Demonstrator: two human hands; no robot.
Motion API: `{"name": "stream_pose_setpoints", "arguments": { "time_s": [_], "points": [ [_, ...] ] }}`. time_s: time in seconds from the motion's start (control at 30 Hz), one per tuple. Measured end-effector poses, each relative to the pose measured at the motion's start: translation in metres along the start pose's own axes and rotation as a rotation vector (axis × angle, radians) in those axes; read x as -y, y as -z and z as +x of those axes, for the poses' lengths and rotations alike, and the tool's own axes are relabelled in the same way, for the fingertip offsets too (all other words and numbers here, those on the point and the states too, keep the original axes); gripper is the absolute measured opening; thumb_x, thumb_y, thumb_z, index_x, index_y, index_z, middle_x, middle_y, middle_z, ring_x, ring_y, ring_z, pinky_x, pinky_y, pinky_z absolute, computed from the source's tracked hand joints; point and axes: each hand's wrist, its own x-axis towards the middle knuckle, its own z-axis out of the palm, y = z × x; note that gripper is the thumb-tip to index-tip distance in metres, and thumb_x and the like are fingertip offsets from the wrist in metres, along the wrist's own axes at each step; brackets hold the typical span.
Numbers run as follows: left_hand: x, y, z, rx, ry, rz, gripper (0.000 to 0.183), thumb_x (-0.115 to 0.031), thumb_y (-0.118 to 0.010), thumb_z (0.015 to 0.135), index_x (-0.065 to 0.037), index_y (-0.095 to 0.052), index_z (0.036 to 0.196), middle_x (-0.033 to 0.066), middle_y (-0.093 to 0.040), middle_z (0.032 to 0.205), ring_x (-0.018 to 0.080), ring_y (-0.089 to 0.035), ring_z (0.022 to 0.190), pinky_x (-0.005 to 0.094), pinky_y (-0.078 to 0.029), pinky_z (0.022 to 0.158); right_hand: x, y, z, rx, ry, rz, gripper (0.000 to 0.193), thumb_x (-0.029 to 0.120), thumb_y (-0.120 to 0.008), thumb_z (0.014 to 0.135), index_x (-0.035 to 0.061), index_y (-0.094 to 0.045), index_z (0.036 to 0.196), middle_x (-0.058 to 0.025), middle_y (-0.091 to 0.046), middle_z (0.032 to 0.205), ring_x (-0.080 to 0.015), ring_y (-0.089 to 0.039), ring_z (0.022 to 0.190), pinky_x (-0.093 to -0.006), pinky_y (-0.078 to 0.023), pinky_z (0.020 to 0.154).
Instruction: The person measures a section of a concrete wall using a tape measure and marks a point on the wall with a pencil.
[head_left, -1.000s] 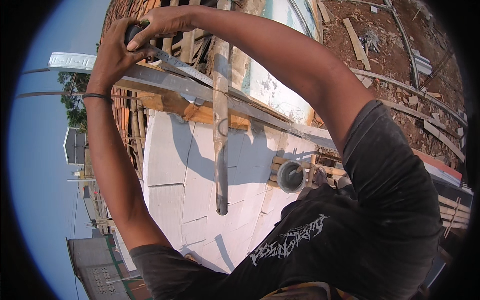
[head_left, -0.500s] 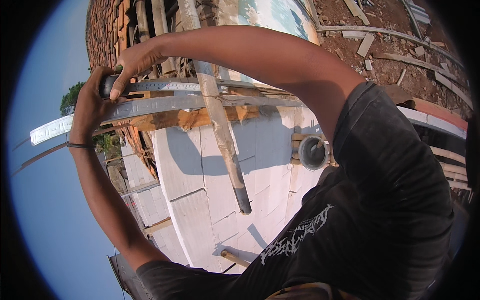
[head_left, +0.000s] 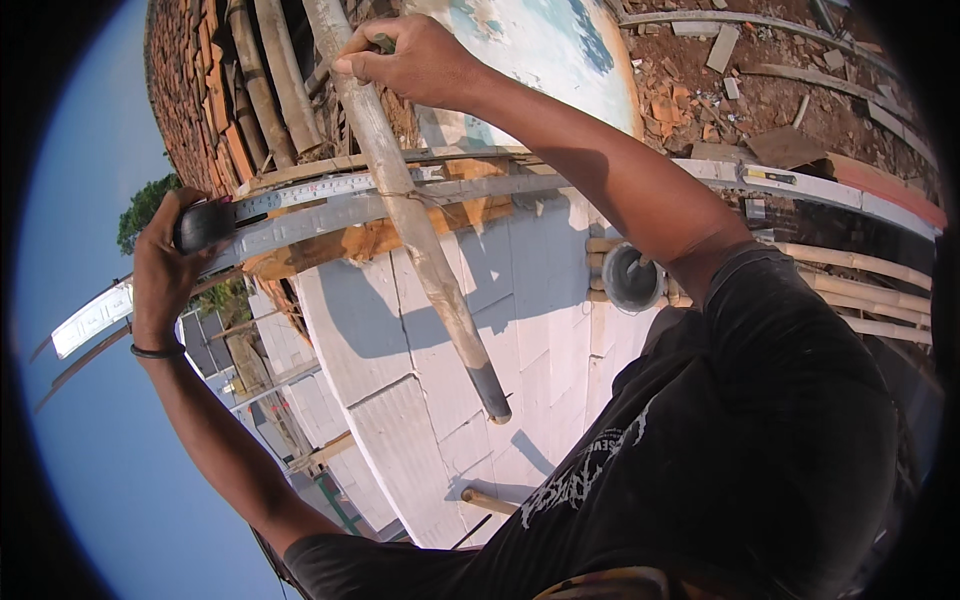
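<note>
My left hand (head_left: 165, 255) is wrapped round a black tape measure (head_left: 203, 228) at the left. Its pale blade (head_left: 300, 192) is drawn out to the right, along a long grey metal channel (head_left: 325, 216), and passes behind a slanting bamboo pole (head_left: 430, 245). Higher up, my right hand (head_left: 425, 65) is closed, thumb and forefinger pinched in front of the pole's upper part. A small dark-green thing (head_left: 384, 43) pokes out of its curled fingers; its kind is too hidden to tell. Whether the fingertips touch the pole I cannot tell.
A wall of white blocks (head_left: 470, 350) stands below the channel. A grey bucket (head_left: 632, 280) hangs or rests near several bamboo poles (head_left: 860, 285). Roof tiles (head_left: 185, 110) lie at the upper left; rubble (head_left: 690, 110) covers the ground at the upper right. A short pole (head_left: 488, 500) juts out low down.
My right hand has left the tape measure and moved right and up to the bamboo pole. The left hand still holds the tape measure, now slightly lower in view.
</note>
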Motion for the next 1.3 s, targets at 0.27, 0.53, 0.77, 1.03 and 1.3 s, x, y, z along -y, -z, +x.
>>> {"name": "stream_pose_setpoints", "arguments": {
  "time_s": [0.27, 0.53, 0.77, 1.03, 1.3],
  "points": [
    [0.004, -0.010, 0.015, -0.005, -0.096, 0.023, 0.052, -0.003, -0.080, 0.068, -0.008, -0.063, 0.117, 0.0053, -0.068, 0.109, 0.0169, -0.062, 0.102, 0.0310, -0.048, 0.091, -0.162, 0.010, -0.077, 0.461, -0.467, 0.213, 0.043, 0.035, -0.068, 0.090, 0.0110, -0.063, 0.126, -0.0138, -0.065, 0.117, -0.0226, -0.061, 0.102, -0.0376, -0.049, 0.088],
    [0.003, -0.017, 0.023, 0.067, -0.094, 0.036, 0.051, -0.004, -0.081, 0.067, -0.007, -0.064, 0.115, 0.0056, -0.068, 0.109, 0.0172, -0.062, 0.100, 0.0304, -0.048, 0.090, -0.170, 0.002, -0.080, 0.595, -0.327, 0.127, 0.042, 0.033, -0.067, 0.088, 0.0089, -0.065, 0.123, -0.0114, -0.068, 0.106, -0.0196, -0.060, 0.092, -0.0364, -0.047, 0.072],
    [-0.001, -0.016, 0.024, 0.061, -0.089, 0.011, 0.050, -0.005, -0.081, 0.066, -0.007, -0.064, 0.113, 0.0064, -0.069, 0.105, 0.0184, -0.064, 0.098, 0.0311, -0.048, 0.088, -0.177, -0.004, -0.086, 0.586, -0.348, 0.138, 0.032, 0.028, -0.066, 0.090, 0.0055, -0.067, 0.113, -0.0101, -0.068, 0.101, -0.0204, -0.060, 0.091, -0.0359, -0.046, 0.079],
    [0.006, -0.017, 0.022, 0.077, -0.087, 0.011, 0.049, -0.004, -0.081, 0.067, -0.008, -0.064, 0.113, 0.0050, -0.068, 0.107, 0.0177, -0.062, 0.100, 0.0313, -0.048, 0.089, -0.177, -0.009, -0.084, 0.564, -0.349, 0.066, 0.027, 0.026, -0.066, 0.090, 0.0056, -0.067, 0.108, -0.0092, -0.067, 0.097, -0.0194, -0.060, 0.088, -0.0351, -0.046, 0.079],
    [0.007, -0.019, 0.021, 0.069, -0.072, 0.015, 0.049, -0.003, -0.081, 0.067, -0.009, -0.065, 0.113, 0.0047, -0.068, 0.108, 0.0178, -0.062, 0.100, 0.0317, -0.049, 0.089, -0.176, -0.010, -0.083, 0.575, -0.384, 0.056, 0.028, 0.027, -0.067, 0.090, 0.0058, -0.067, 0.109, -0.0097, -0.067, 0.100, -0.0204, -0.061, 0.093, -0.0356, -0.046, 0.082]
  ]
}}
